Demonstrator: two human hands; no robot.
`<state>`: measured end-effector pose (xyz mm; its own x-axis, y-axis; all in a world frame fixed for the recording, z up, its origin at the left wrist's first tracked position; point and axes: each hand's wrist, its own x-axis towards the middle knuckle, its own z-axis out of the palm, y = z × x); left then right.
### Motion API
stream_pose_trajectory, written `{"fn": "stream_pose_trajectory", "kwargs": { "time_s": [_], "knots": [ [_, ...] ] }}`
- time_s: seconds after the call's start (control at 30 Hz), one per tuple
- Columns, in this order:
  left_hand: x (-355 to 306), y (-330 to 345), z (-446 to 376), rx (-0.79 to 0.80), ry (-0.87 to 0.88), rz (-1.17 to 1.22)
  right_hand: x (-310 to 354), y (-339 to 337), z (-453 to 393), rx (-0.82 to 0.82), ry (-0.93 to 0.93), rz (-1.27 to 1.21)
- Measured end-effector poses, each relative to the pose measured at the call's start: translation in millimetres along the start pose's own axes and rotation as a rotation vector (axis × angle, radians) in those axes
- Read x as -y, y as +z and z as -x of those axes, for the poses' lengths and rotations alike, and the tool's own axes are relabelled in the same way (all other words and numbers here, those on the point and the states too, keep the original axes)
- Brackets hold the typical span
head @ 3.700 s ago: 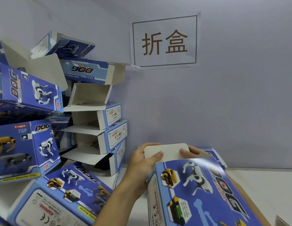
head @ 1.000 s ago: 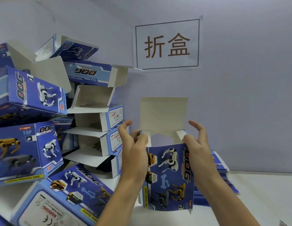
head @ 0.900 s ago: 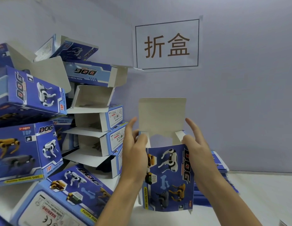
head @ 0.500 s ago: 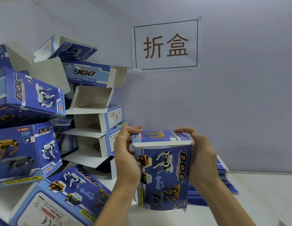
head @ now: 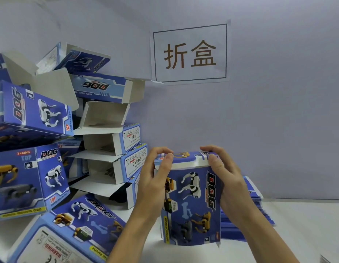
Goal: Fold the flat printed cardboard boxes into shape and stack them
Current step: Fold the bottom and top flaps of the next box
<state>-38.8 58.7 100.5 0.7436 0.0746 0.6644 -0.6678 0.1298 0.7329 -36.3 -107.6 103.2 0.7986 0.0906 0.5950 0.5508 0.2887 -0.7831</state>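
A blue printed "DOG" box (head: 191, 204) stands upright in front of me, above the white table (head: 297, 234). Its top lid is folded down over the opening, with a white edge showing along the front. My left hand (head: 155, 179) grips the box's upper left corner, fingers curled over the lid. My right hand (head: 225, 177) grips the upper right corner, thumb on the front and fingers over the lid. Behind the box lies a pile of flat blue boxes (head: 248, 215).
A leaning heap of folded blue boxes (head: 108, 149), several with open white flaps, fills the left side against the wall. One folded box (head: 70, 230) lies at the lower left. A paper sign (head: 189, 54) hangs on the wall.
The tall white lid flap that stood up a second ago has been folded down over the box top. Both hands moved up onto the top corners and now press on the lid.
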Motion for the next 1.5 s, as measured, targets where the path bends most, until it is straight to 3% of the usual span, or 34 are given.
{"fn": "stream_pose_trajectory", "kwargs": {
  "time_s": [0.3,0.67,1.0,1.5],
  "knots": [
    [2.2,2.0,-3.0,-0.072,0.002,-0.008,0.4,7.0,1.3,-0.079,-0.061,0.069],
    [-0.4,-2.4,-0.5,-0.002,-0.018,0.086,-3.1,-3.6,-0.7,-0.036,-0.002,-0.032],
    [-3.7,1.8,-1.0,0.092,-0.069,0.136,-11.1,-2.9,-6.8,-0.097,-0.035,0.015],
    [-2.8,-7.3,-3.1,0.099,-0.042,0.069,-8.3,-3.7,-2.7,-0.024,-0.009,0.027]
  ]
}}
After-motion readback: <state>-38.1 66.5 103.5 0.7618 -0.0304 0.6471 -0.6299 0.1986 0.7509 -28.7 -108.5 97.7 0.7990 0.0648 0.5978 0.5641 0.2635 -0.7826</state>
